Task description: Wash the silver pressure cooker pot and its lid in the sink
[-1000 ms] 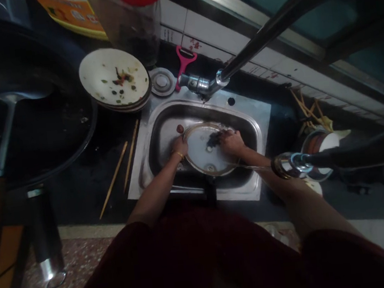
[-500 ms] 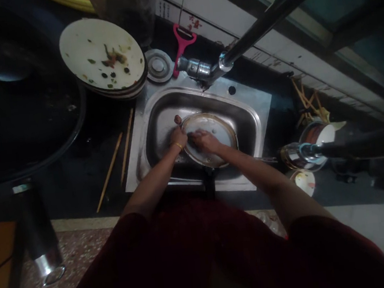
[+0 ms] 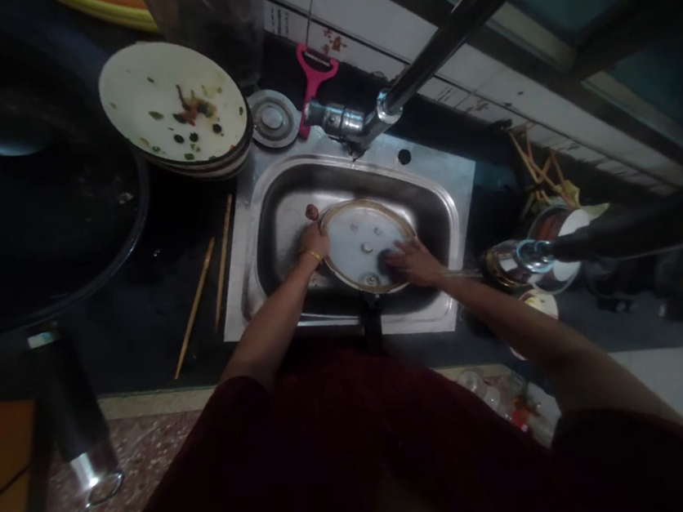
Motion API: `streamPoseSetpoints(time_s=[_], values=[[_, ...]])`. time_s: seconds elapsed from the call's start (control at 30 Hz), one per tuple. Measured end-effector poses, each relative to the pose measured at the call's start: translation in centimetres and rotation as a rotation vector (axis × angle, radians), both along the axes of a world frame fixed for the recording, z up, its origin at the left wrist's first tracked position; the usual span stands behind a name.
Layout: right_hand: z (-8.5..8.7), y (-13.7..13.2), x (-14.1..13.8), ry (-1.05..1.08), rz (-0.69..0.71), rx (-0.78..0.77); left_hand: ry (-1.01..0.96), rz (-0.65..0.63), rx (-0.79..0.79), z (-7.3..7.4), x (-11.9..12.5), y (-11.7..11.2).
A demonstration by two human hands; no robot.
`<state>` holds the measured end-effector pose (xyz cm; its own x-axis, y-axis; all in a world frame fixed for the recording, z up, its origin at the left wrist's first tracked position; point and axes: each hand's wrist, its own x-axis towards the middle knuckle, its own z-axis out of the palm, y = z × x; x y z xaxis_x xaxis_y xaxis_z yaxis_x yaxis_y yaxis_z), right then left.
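Observation:
A round glass pot lid (image 3: 359,236) with a metal rim lies tilted in the steel sink (image 3: 286,205). My left hand (image 3: 315,242) grips the lid's left rim, fingers closed on it. My right hand (image 3: 411,261) presses a dark scrubbing pad (image 3: 386,258) against the lid's lower right part, fingers curled over the pad. A small brown knob (image 3: 312,211) shows just above my left hand.
The tap (image 3: 356,119) hangs over the sink's back edge. Dirty stacked plates (image 3: 174,115) stand at the left, beside a drain plug (image 3: 272,118) and a pink peeler (image 3: 310,77). Chopsticks (image 3: 210,291) lie on the dark counter. A big wok (image 3: 34,217) fills the far left.
My right hand has slid with the pad from the lid's left-middle to its lower right. My left hand stays on the rim. The view shifted slightly.

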<state>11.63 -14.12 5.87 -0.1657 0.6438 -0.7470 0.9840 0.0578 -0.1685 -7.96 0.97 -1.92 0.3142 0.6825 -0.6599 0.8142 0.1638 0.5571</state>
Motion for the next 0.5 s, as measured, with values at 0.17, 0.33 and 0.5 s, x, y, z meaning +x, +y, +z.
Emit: streamPoseSetpoints(time_s=[0.17,0.33,0.5], values=[[-1.0,0.9,2.3,-0.188,-0.121,0.08,0.033,-0.06,0.022,0.6,0.0,0.1],[-0.6,-0.8,0.1,-0.023,0.013,-0.047,0.049,-0.079,0.035,0.7,-0.1,0.3],[-1.1,2.4,-2.9,0.094,0.171,0.075,0.044,-0.07,0.035,0.4,0.1,0.0]])
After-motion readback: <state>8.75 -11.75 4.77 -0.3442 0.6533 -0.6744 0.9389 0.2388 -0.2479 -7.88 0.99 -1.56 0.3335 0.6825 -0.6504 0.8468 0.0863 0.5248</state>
